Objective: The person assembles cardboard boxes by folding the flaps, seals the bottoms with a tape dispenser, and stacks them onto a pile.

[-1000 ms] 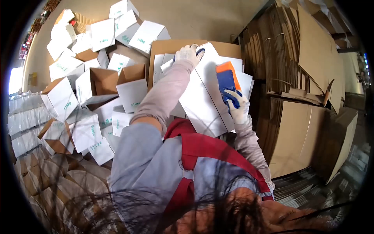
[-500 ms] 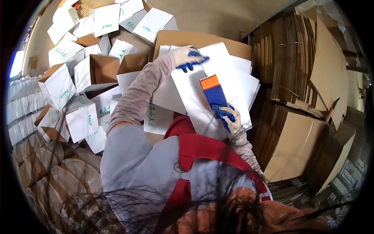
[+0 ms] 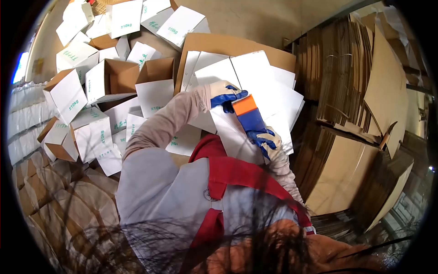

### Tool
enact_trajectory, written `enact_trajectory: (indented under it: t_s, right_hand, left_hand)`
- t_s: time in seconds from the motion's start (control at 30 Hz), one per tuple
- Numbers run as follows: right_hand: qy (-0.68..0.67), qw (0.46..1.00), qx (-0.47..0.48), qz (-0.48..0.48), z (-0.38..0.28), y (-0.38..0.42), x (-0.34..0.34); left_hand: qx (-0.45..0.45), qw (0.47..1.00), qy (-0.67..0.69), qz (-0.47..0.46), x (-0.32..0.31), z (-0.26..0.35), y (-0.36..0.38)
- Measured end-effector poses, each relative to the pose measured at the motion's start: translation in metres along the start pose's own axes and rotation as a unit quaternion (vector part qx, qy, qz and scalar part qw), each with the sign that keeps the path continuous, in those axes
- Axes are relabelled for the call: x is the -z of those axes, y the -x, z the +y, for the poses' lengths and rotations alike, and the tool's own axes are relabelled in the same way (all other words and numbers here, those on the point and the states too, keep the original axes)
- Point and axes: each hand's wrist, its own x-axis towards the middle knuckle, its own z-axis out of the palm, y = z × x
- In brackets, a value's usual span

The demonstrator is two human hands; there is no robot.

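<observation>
My right hand [image 3: 267,142], in a white glove with blue coating, is wrapped round a blue hand tool with an orange end [image 3: 248,116]. The tool's exact kind does not show. It lies over a white carton blank [image 3: 255,68], its orange end pointing away from me. Beside that end, my left hand [image 3: 226,96] grips the white cardboard with bent fingers close together. Its fingertips nearly meet the tool. More white blanks [image 3: 285,100] lie fanned out underneath, on a larger brown cardboard piece [image 3: 242,43].
Several white boxes with green print [image 3: 75,98] are heaped on the left, some open-topped. Bundled flat brown cardboard [image 3: 337,68] stands at the right, with another stack [image 3: 342,169] nearer me. Wrapped brown packs [image 3: 68,205] lie at the lower left.
My left hand has come down toward me, from the upper part of the white blank to beside the orange end. My right hand and the tool have hardly shifted.
</observation>
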Motion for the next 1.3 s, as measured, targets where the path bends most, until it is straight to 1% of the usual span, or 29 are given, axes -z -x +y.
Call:
enact_trajectory:
  t_s: [0.03, 0.07, 0.13, 0.2, 0.23, 0.27, 0.3, 0.33, 0.37, 0.4, 0.43, 0.47, 0.53, 0.57, 0.6, 0.63, 0.67, 0.73, 0.77, 0.8, 0.87, 0.9, 0.93, 1.0, 1.07, 1.13, 1.17, 1.23, 1.3]
  right_hand:
    - [0.008, 1.0, -0.005, 0.003, 0.002, 0.0, 0.0]
    - [0.017, 1.0, -0.012, 0.007, 0.002, 0.0, -0.001]
    - [-0.008, 1.0, -0.017, 0.012, -0.004, -0.004, -0.001]
    - [-0.034, 0.999, -0.025, 0.014, -0.009, -0.007, -0.002]
    - [-0.022, 0.999, -0.006, 0.023, -0.01, -0.008, -0.002]
    - [-0.011, 0.999, 0.015, 0.033, -0.012, -0.013, -0.003]
    - [0.015, 0.999, -0.002, 0.043, -0.015, -0.019, -0.004]
    - [0.04, 0.998, -0.022, 0.052, -0.021, -0.025, -0.005]
    - [0.07, 0.995, -0.006, 0.071, -0.042, -0.037, -0.007]
    - [0.114, 0.992, -0.007, 0.059, -0.049, -0.045, -0.004]
    - [0.073, 0.994, -0.039, 0.066, -0.043, -0.051, -0.004]
    - [0.033, 0.994, -0.071, 0.072, -0.042, -0.056, -0.005]
    - [0.038, 0.993, -0.072, 0.081, -0.045, -0.064, -0.008]
    - [0.016, 0.992, -0.086, 0.089, -0.043, -0.066, -0.01]
    - [-0.007, 0.99, -0.1, 0.098, -0.044, -0.066, -0.012]
    - [-0.012, 0.992, -0.075, 0.099, -0.047, -0.066, -0.014]
    - [0.008, 0.993, -0.078, 0.088, -0.065, -0.068, -0.015]
    - [0.005, 0.996, -0.041, 0.079, -0.044, -0.072, -0.015]
    - [0.0, 0.995, -0.038, 0.087, -0.049, -0.076, -0.017]
    - [-0.009, 0.995, -0.045, 0.087, -0.056, -0.075, -0.018]
    - [-0.024, 0.994, -0.043, 0.093, -0.053, -0.067, -0.016]
    - [0.008, 0.994, -0.059, 0.09, -0.055, -0.043, -0.015]
    - [0.04, 0.992, -0.075, 0.088, -0.065, -0.016, -0.012]
    - [0.019, 0.995, -0.061, 0.071, -0.032, 0.085, -0.004]
    - [0.158, 0.98, -0.089, 0.076, -0.038, 0.184, 0.002]
    - [0.124, 0.977, -0.166, 0.043, -0.003, 0.284, 0.003]
    - [0.124, 0.977, -0.165, 0.044, -0.004, 0.284, 0.002]
    - [0.179, 0.942, -0.252, 0.132, -0.009, 0.277, -0.024]
    - [0.089, 0.918, -0.264, 0.283, 0.003, 0.227, -0.046]
  left_hand:
    - [-0.011, 0.999, 0.046, -0.013, -0.001, -0.01, -0.002]
    - [-0.01, 0.999, 0.044, -0.013, -0.003, -0.02, -0.006]
    - [-0.017, 0.963, 0.269, -0.018, -0.007, -0.037, -0.015]
    - [-0.044, 0.958, 0.283, -0.01, -0.002, -0.042, -0.028]
    - [-0.063, 0.993, 0.077, 0.063, 0.002, -0.032, -0.032]
    - [-0.08, 0.979, -0.134, 0.134, 0.005, -0.017, -0.03]
    - [-0.133, 0.894, -0.378, 0.2, 0.01, 0.0, -0.024]
    - [-0.158, 0.814, -0.513, 0.223, 0.017, 0.021, -0.023]
    - [-0.174, 0.756, -0.579, 0.251, 0.027, 0.034, -0.026]
    - [-0.174, 0.745, -0.568, 0.304, 0.053, 0.04, -0.042]
    - [-0.175, 0.731, -0.555, 0.355, 0.081, 0.046, -0.057]
    - [-0.054, 0.746, -0.577, 0.327, 0.096, 0.063, -0.057]
    - [0.072, 0.786, -0.583, 0.195, 0.093, 0.055, -0.066]
    - [0.069, 0.784, -0.586, 0.194, 0.105, 0.034, -0.079]
    - [0.077, 0.746, -0.631, 0.199, 0.125, 0.003, -0.098]
    - [0.082, 0.703, -0.675, 0.206, 0.125, 0.005, -0.097]
    - [0.076, 0.7, -0.679, 0.209, 0.124, 0.011, -0.1]
    - [0.165, 0.726, -0.587, 0.319, 0.119, 0.033, -0.091]
    - [0.067, 0.767, -0.529, 0.358, 0.1, 0.049, -0.081]
    - [0.068, 0.766, -0.534, 0.35, 0.072, 0.051, -0.082]
    - [-0.036, 0.749, -0.568, 0.34, 0.017, 0.044, -0.091]
    - [-0.027, 0.755, -0.571, 0.322, 0.005, 0.039, -0.088]
    - [-0.017, 0.749, -0.562, 0.351, -0.001, 0.037, -0.086]
    - [-0.037, 0.726, -0.56, 0.397, 0.008, 0.025, -0.098]
    - [-0.037, 0.715, -0.569, 0.404, 0.01, 0.025, -0.101]
    - [0.0, 0.714, -0.568, 0.41, 0.003, 0.034, -0.098]
    - [-0.002, 0.713, -0.568, 0.41, 0.002, 0.033, -0.1]
    - [-0.02, 0.7, -0.57, 0.43, 0.005, 0.027, -0.104]
    - [-0.03, 0.708, -0.569, 0.417, 0.009, 0.022, -0.112]
